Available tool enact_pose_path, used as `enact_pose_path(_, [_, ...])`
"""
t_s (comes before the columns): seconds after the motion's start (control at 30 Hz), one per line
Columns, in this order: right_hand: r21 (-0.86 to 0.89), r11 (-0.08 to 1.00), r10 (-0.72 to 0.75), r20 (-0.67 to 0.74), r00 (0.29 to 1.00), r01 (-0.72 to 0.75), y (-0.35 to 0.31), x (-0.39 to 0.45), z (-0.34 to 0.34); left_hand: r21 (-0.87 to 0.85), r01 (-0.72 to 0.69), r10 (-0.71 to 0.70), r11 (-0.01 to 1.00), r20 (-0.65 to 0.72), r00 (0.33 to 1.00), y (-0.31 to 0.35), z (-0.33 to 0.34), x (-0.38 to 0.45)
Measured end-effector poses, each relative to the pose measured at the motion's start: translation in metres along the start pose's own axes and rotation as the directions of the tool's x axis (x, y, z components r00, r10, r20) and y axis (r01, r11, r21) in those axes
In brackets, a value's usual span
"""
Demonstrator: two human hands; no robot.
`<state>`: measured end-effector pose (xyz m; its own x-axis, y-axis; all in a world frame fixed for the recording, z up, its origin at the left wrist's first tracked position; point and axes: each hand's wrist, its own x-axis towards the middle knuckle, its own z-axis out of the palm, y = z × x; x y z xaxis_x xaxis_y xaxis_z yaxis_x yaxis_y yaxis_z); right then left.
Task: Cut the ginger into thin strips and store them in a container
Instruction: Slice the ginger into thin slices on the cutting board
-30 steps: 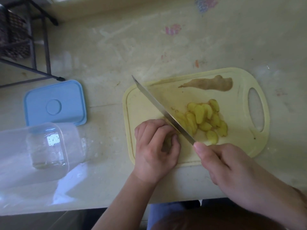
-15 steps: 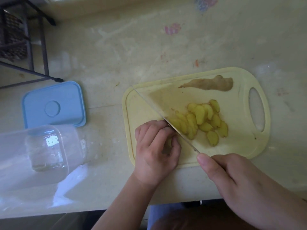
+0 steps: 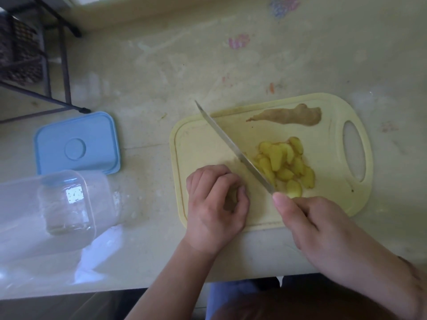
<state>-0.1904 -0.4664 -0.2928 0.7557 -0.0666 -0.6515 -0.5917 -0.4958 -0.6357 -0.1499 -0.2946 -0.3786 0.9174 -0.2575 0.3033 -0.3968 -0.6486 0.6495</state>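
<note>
Pale, stained countertop (image 3: 161,65) fills the view, with a dark metal rack (image 3: 34,65) at 10 o'clock.

Clear plastic container (image 3: 53,204) lies on its side at 8 o'clock, well apart from the work. Its blue lid (image 3: 77,144) sits flat just beyond it, probably parked there to keep the board free until storing.

Yellow cutting board (image 3: 208,139) occupies centre to 3 o'clock, handle hole at the far right. Its near edge runs close to the counter edge, so there is little room toward the person; open counter remains at 12 o'clock and between board and lid.

Right hand (image 3: 323,227) has its fingers wrapped round the knife (image 3: 233,146) handle, thumb lying along the top. The blade slants from 11 o'clock down toward 5 o'clock, apparently raised between strokes.

Left hand (image 3: 215,204) is curled claw-fashion at the board's near left corner, fingertips tucked — a guard posture over the ginger being cut. That piece is hidden beneath the fingers, so what they grip cannot be told.

Unpeeled ginger piece (image 3: 288,115) waits by the board's far edge.

Ginger slices (image 3: 284,165) are heaped just right of the blade — slices, not yet strips. Nothing is in the container.
</note>
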Motion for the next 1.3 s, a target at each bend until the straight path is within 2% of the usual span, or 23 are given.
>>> enact_pose_path(0.23, [-0.054, 0.998, 0.037, 0.095, 0.995, -0.032, 0.005, -0.02, -0.005, -0.018, -0.004, 0.004, 1.0, -0.013, 1.0, 0.001, -0.001, 0.0])
enact_pose_path(0.87, [-0.134, 0.989, 0.074, 0.033, 0.997, -0.069, 0.003, -0.03, -0.008, -0.039, -0.008, 0.007, 0.999, -0.029, 1.0, -0.002, 0.0, 0.0])
enact_pose_path(1.0, [-0.125, 0.989, 0.088, 0.087, 0.992, -0.076, -0.002, -0.029, -0.01, -0.048, -0.018, 0.016, 0.999, -0.035, 0.999, -0.003, -0.001, 0.0])
enact_pose_path(1.3, [-0.136, 0.987, 0.099, 0.074, 0.992, -0.088, -0.007, -0.023, -0.005, -0.038, -0.016, 0.015, 0.999, -0.033, 0.999, -0.002, 0.0, 0.001])
